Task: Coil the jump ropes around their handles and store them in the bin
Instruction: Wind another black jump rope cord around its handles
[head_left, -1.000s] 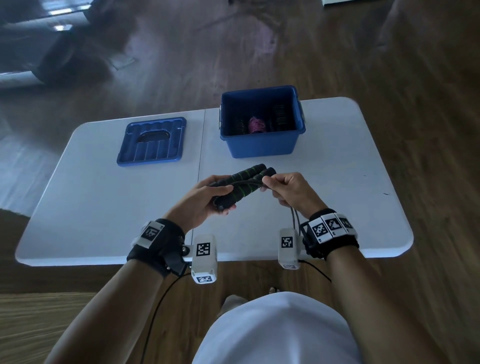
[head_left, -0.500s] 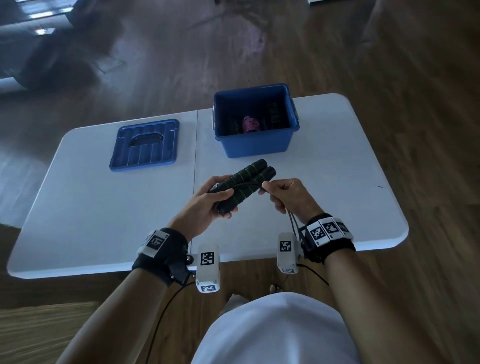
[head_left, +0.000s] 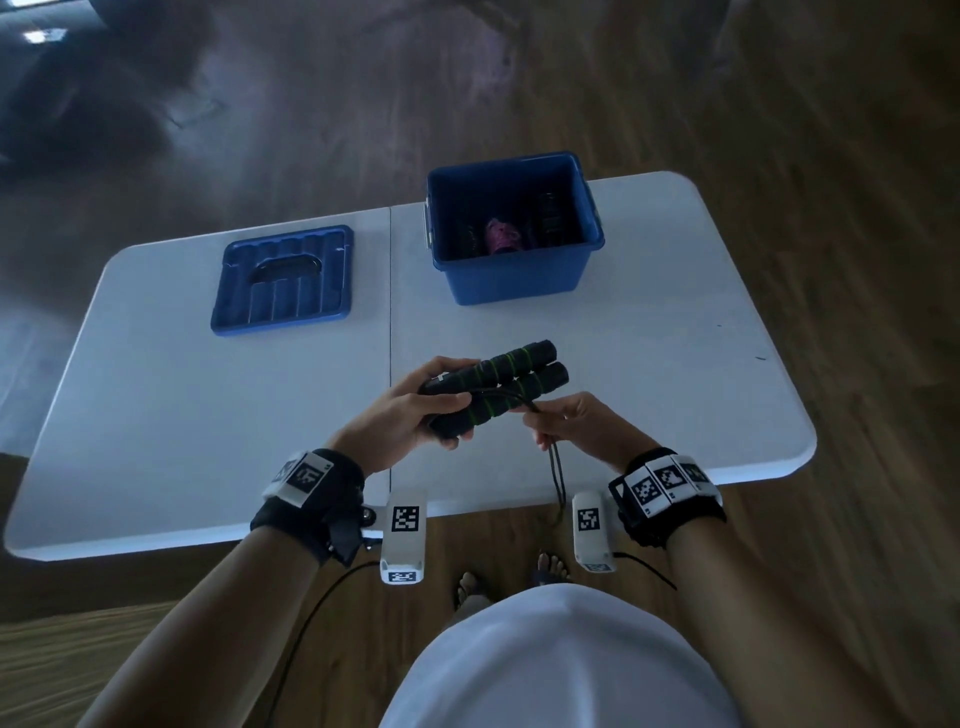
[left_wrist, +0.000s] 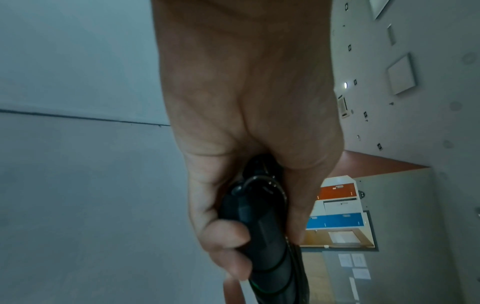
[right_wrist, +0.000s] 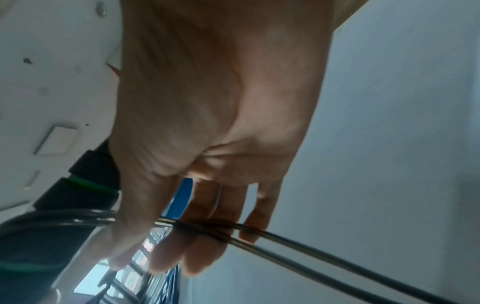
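Observation:
Two black foam jump-rope handles (head_left: 498, 387) with green rings lie side by side above the table's near middle, gripped at their near ends by my left hand (head_left: 410, 415). The left wrist view shows those fingers wrapped round the handles (left_wrist: 262, 232). My right hand (head_left: 566, 428) pinches the doubled black rope (head_left: 556, 467) just right of the handles; in the right wrist view the rope (right_wrist: 311, 248) runs across the fingers. One turn of rope crosses the handles, and the rest hangs over the table's front edge. The open blue bin (head_left: 519, 275) stands behind, with coiled ropes inside.
The blue bin lid (head_left: 283, 280) lies flat at the back left of the white folding table (head_left: 182, 415). A pink item (head_left: 498, 236) shows among dark ropes in the bin. Wooden floor surrounds the table; my feet are beneath its front edge.
The right hand has drawn the rope down and toward me, away from the handle tips. The left hand keeps its grip on the handles, which have barely moved.

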